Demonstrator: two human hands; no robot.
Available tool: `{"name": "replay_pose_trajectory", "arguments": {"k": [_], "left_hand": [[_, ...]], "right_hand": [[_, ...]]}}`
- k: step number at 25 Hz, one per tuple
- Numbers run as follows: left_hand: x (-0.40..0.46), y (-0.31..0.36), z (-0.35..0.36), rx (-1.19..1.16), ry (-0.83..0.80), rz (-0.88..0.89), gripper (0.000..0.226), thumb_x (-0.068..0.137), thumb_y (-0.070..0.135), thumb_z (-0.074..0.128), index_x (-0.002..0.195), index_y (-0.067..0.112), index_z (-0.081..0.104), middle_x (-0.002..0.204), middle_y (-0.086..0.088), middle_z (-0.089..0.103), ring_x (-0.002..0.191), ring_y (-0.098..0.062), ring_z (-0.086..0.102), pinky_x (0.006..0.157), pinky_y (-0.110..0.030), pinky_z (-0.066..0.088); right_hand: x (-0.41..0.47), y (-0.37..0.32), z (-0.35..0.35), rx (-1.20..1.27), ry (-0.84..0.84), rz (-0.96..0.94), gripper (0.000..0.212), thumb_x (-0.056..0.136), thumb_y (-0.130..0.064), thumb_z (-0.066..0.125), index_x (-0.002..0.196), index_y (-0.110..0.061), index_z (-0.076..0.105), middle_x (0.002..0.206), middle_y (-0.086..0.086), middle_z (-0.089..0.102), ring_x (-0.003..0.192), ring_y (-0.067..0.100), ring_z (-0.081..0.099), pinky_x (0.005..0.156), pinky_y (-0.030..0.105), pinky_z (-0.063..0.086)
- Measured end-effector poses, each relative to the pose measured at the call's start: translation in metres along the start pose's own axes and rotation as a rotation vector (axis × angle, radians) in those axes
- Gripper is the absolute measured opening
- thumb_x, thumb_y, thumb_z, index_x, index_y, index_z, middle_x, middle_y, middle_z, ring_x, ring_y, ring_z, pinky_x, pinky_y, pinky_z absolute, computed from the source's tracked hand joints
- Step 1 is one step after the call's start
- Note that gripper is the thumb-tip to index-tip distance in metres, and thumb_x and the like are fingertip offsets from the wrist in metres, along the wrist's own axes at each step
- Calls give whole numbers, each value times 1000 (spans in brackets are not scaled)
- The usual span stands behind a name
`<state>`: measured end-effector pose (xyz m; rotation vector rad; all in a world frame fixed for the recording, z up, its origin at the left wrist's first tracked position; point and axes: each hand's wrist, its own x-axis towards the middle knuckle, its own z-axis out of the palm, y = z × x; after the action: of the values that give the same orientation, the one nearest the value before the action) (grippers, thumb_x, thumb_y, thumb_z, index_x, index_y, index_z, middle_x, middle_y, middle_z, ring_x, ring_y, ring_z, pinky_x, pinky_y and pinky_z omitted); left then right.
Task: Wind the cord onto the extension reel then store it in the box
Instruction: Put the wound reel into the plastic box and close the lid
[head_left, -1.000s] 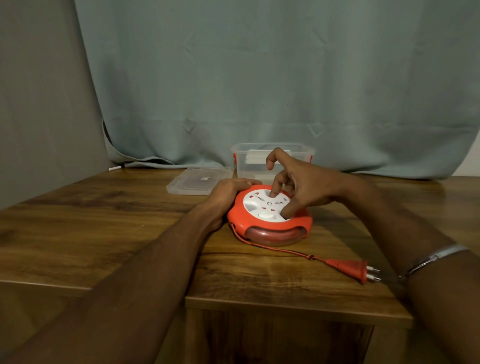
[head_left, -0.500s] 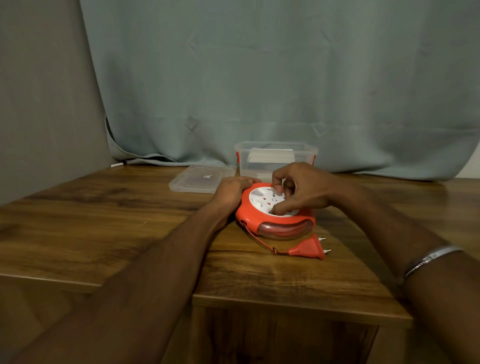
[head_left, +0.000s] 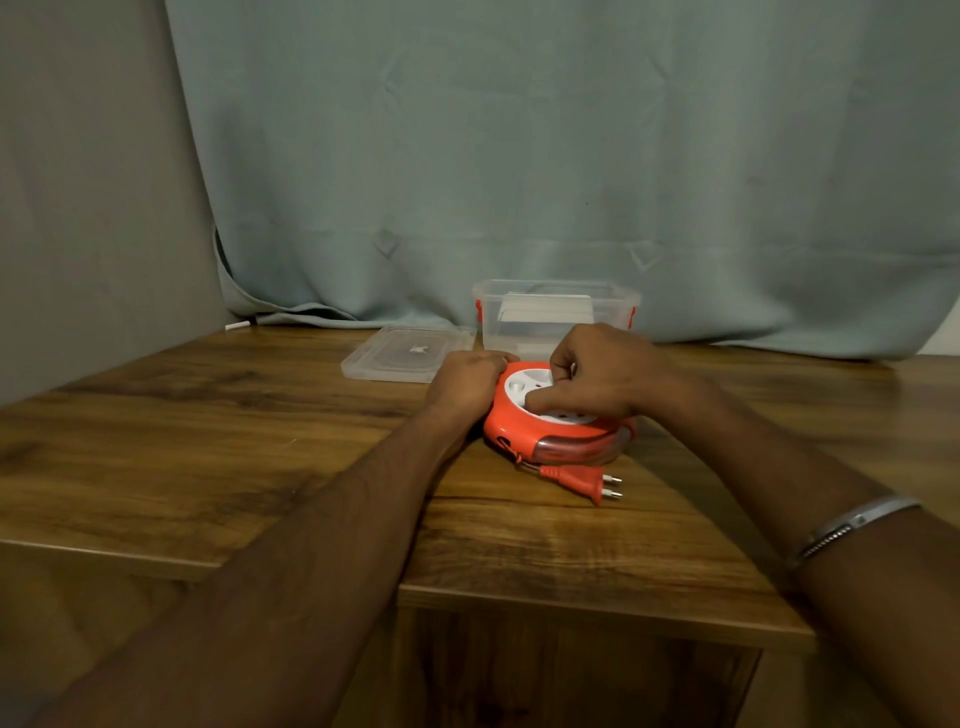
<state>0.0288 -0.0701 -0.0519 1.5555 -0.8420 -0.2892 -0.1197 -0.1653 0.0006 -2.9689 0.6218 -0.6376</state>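
An orange extension reel (head_left: 514, 426) with a white socket face lies flat on the wooden table (head_left: 208, 447). My left hand (head_left: 465, 382) grips its left rim. My right hand (head_left: 597, 371) rests on the white face with its fingers curled into it. The orange plug (head_left: 574, 478) lies on the table just in front of the reel, joined to it by a very short stretch of cord. A clear plastic box (head_left: 556, 314) with orange clips stands open right behind the reel.
The box's clear lid (head_left: 402, 353) lies flat to the left of the box. A grey-green curtain (head_left: 519, 156) hangs behind the table. The table's front edge steps down at the left, with a lower panel beneath.
The cord has been drawn into the reel: the plug slid from far out at the right to just in front of the reel. My right hand turned on the white face.
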Motion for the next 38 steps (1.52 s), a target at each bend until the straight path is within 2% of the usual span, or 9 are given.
{"name": "replay_pose_trajectory", "arguments": {"k": [6,10,14,18,20,25,31,33,38], "left_hand": [[-1,0,-1,-99,10,-57,31,89,14,54,80,25,82,92,-6,80,92,-30,75,94,-52,58],[-3,3,-2,-151,9,-73,32,94,7,53,81,20,78,83,-7,78,85,-29,74,90,-51,57],[-9,7,-2,-134,-46,-59,30,96,5,51,87,17,78,86,-6,77,83,-26,73,88,-46,59],[-12,11,-4,-162,-89,-72,27,98,7,52,96,14,78,90,-8,77,87,-29,73,86,-43,60],[-11,9,-5,-183,-107,-85,26,97,7,54,105,9,78,98,-12,78,91,-30,74,83,-40,60],[-5,4,-8,-238,-210,-135,29,97,14,56,118,7,75,110,-16,77,99,-33,75,80,-35,62],[-7,6,-9,-292,-221,-150,30,97,13,55,119,4,73,111,-19,76,95,-32,74,73,-33,61],[-7,6,-8,-287,-216,-144,30,97,13,55,119,3,73,111,-20,76,95,-33,74,74,-33,61],[-10,9,-8,-226,-202,-104,28,97,10,55,115,3,75,103,-16,77,81,-24,74,64,-26,60]], "right_hand": [[2,-3,-4,92,-68,41,52,70,-64,75,60,-14,69,56,-3,65,58,17,61,55,33,41],[-2,22,-24,237,-167,-131,16,79,-21,84,92,-25,76,77,-13,72,61,3,57,62,29,46],[-1,40,-27,297,-262,-180,49,73,-11,85,115,-32,71,109,-8,75,67,10,53,61,26,46],[4,40,-23,333,-322,-202,74,74,-5,84,138,-28,56,113,-14,74,81,30,60,61,20,48],[3,39,-21,384,-347,-183,79,75,3,83,140,-28,50,111,-8,75,72,18,56,60,18,47],[-3,32,-22,434,-341,-194,84,68,-12,91,131,-36,40,102,6,74,68,7,56,60,23,50],[-10,14,-19,342,-250,-191,56,67,-24,93,107,-26,56,75,14,71,62,11,59,60,31,47],[-10,11,-19,309,-229,-176,45,65,-28,93,94,-23,60,69,9,70,57,8,58,60,34,47],[-9,3,-14,223,-207,-137,31,66,-35,90,75,-18,66,54,-28,61,52,-12,54,55,26,41]]}}
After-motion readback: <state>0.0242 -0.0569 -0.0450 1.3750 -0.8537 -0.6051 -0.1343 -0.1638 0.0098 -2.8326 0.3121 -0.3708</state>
